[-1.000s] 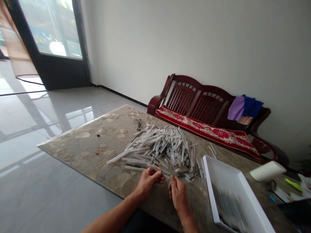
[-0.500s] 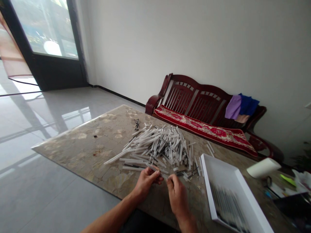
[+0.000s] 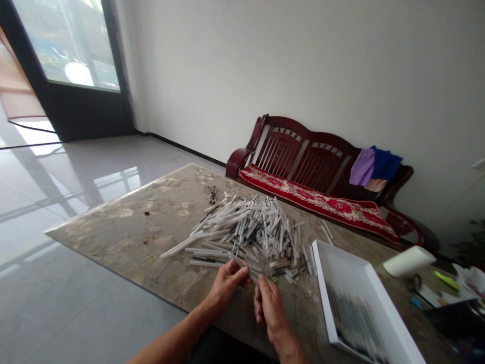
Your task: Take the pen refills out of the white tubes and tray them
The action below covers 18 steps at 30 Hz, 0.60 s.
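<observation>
My left hand (image 3: 226,284) is closed in a pinch on a thin translucent plastic tube (image 3: 239,262), which slants down to the right across the fingertips. Close to the tube's lower right end is my right hand (image 3: 271,305), its fingers curled in. Whether it grips that end or something small is hidden by the hand. Just beyond both hands lies a heap of white plastic tubes (image 3: 220,220), mixed with dark thin pieces. To the right stands a shallow white box (image 3: 354,258) with a row of slim dark-and-clear sticks (image 3: 354,318) in it.
Everything rests on a patterned brown table (image 3: 125,235). A pair of black-framed glasses (image 3: 212,194) lies behind the heap. A white roll (image 3: 409,262) and a crumpled bag (image 3: 472,280) are at the far right. Past the table stands a dark red wooden bench (image 3: 291,144).
My right hand has turned and shifted slightly left and down, with its curled fingers now showing more. My left hand keeps its pinch on the tube. The view has moved very little.
</observation>
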{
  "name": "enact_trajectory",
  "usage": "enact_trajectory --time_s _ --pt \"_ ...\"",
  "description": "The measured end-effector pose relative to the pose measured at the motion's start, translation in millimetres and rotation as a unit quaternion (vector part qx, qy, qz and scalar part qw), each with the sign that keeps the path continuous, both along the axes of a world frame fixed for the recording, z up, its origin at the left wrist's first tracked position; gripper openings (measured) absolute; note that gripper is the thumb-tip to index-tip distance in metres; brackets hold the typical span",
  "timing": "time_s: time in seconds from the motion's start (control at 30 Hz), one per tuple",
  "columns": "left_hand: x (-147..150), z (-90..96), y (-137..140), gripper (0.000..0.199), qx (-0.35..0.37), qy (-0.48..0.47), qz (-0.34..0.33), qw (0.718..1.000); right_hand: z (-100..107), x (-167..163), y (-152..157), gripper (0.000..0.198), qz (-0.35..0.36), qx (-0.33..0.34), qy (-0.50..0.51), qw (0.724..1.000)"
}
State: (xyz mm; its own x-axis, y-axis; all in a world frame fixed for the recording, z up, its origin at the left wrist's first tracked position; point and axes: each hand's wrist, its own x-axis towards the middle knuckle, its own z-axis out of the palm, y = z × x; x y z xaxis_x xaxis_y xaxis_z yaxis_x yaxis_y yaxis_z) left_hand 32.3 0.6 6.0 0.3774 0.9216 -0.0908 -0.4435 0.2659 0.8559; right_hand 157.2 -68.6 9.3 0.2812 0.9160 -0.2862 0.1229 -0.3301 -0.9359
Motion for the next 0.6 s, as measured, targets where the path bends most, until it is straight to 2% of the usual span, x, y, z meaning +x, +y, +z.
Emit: enact_trajectory --time_s 0.03,0.1,0.13,0.2,0.27,0.33,0.43,0.53,0.6 --pt "-1 -0.3 1 0.041 0.008 0.014 0.005 1.000 1 5 2 0.065 0.008 0.001 -0.019 1.000" --pt "-3 -1.7 3 0.040 0.031 0.053 0.017 0.998 6 23 9 0.064 0.011 0.044 -0.133 0.990" --pt "-4 -2.8 5 0.039 0.049 0.078 0.021 0.995 10 35 13 0.059 0.003 0.085 -0.218 0.972" --pt "-8 -5.2 9 0.036 0.100 0.135 0.023 0.986 17 59 24 0.048 0.020 0.149 -0.376 0.915" --pt "-13 -6.9 12 0.032 0.151 0.193 0.019 0.969 21 77 35 0.039 0.084 0.162 -0.482 0.857" --pt "-18 -7.0 12 0.029 0.194 0.244 0.016 0.950 21 87 43 0.032 0.139 0.152 -0.531 0.822" --pt "-23 -4.8 7 0.028 0.233 0.298 -0.010 0.926 17 91 50 0.027 0.164 0.144 -0.547 0.808" --pt "-25 -3.2 1 0.029 0.242 0.331 -0.040 0.911 14 92 51 0.026 0.169 0.134 -0.564 0.797" --pt "-26 -3.6 -2 0.028 0.257 0.356 -0.035 0.898 15 92 50 0.023 0.160 0.130 -0.565 0.799"
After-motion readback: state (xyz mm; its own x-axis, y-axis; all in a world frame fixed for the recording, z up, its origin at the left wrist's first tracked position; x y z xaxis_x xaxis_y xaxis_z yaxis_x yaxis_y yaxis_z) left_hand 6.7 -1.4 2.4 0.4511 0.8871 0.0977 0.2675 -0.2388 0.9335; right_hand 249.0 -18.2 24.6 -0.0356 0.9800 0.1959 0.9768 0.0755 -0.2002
